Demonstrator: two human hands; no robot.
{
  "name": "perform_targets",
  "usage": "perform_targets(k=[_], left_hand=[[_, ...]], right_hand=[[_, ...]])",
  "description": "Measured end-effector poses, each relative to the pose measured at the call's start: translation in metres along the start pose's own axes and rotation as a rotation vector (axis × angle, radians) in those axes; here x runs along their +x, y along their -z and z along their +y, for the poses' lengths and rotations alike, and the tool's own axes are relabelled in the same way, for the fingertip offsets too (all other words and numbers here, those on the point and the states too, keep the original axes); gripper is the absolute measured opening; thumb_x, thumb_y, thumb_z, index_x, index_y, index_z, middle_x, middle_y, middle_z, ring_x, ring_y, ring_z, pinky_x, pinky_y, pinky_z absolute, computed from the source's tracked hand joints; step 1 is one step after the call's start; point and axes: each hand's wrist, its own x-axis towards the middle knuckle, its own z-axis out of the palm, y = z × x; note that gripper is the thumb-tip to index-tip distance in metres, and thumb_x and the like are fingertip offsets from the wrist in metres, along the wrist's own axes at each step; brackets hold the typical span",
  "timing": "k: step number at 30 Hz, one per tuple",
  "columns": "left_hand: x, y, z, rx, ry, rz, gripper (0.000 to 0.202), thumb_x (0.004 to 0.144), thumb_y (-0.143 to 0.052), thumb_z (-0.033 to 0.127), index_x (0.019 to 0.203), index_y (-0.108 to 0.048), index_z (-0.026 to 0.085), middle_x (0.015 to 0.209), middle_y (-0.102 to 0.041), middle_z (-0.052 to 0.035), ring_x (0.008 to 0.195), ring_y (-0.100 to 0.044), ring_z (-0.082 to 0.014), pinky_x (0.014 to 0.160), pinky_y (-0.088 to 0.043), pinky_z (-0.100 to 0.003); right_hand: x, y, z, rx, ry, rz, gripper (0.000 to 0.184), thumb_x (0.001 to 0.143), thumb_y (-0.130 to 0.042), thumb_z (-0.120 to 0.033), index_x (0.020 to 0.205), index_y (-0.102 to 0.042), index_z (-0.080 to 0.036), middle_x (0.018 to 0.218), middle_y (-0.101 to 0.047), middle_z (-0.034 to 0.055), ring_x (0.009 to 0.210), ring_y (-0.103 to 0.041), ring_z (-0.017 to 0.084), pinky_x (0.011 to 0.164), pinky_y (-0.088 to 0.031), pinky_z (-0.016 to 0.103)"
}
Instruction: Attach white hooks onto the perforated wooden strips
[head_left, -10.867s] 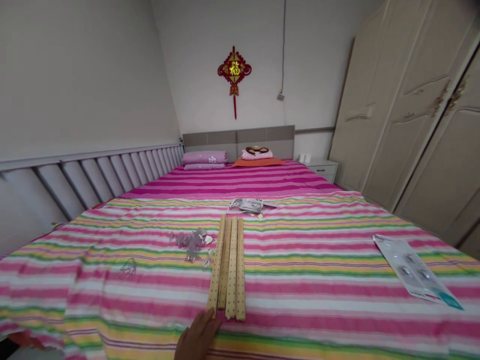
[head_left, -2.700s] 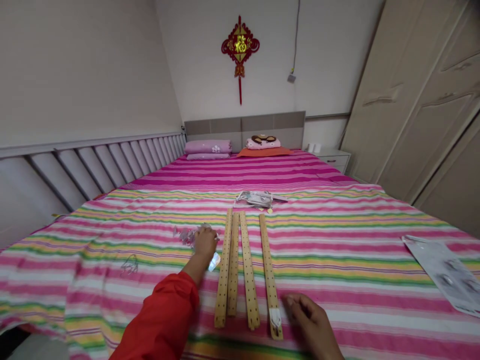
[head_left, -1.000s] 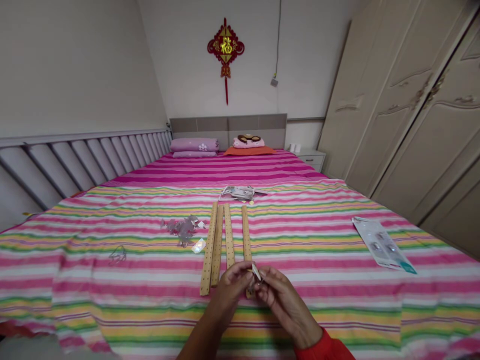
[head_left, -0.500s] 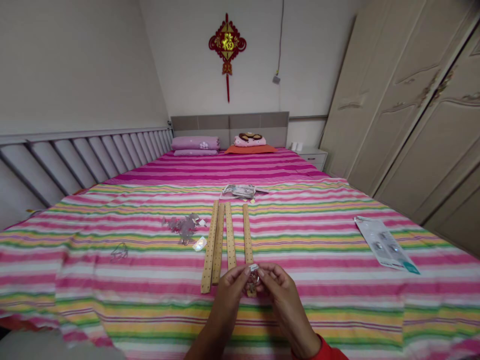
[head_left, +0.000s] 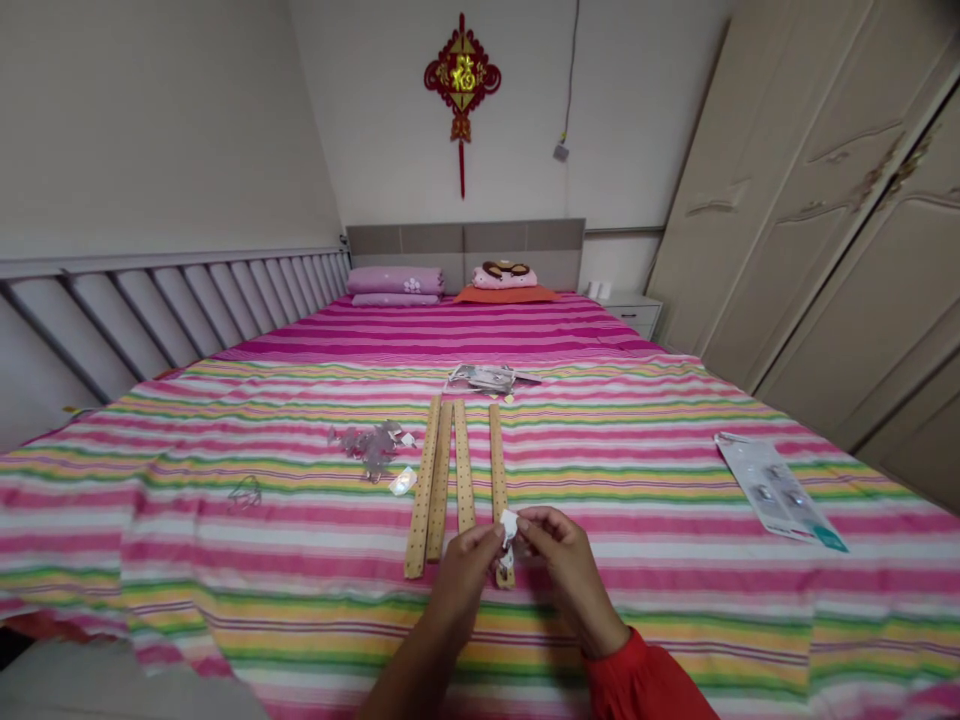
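Low in the middle of the view, my left hand and my right hand meet fingertip to fingertip above the nearer end of a perforated wooden strip. Between them is a small clear adhesive hook with a white backing, and both hands pinch it; its finer details are too small to make out. Just left of my hands lie several more perforated wooden strips, lengthwise on the striped bedsheet. A shiny clear square rests beside the leftmost strip.
Clear and white scraps are heaped left of the strips, with a thin wire piece farther left. A crumpled package lies beyond the strips. At right is a blister pack. A railing and wardrobe flank the bed.
The white backing has turned and now stands up more plainly between my fingertips. My right hand has drawn slightly away from my left. The view has shifted a little.
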Motion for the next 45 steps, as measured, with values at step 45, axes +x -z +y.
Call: perform_targets(k=[45], left_hand=[[0.029, 0.008, 0.008, 1.238, -0.317, 0.055, 0.035, 0.09, -0.034, 0.018, 0.1, -0.068, 0.019, 0.102, -0.07, -0.0081, 0.097, -0.061, -0.0199, 0.086, -0.041, -0.031]], right_hand=[[0.052, 0.006, 0.054, -0.242, 0.055, 0.037, 0.023, 0.058, -0.07, -0.039, 0.069, -0.068, -0.018, 0.055, -0.065, 0.0, 0.05, -0.056, 0.017, 0.049, -0.044, 0.029]])
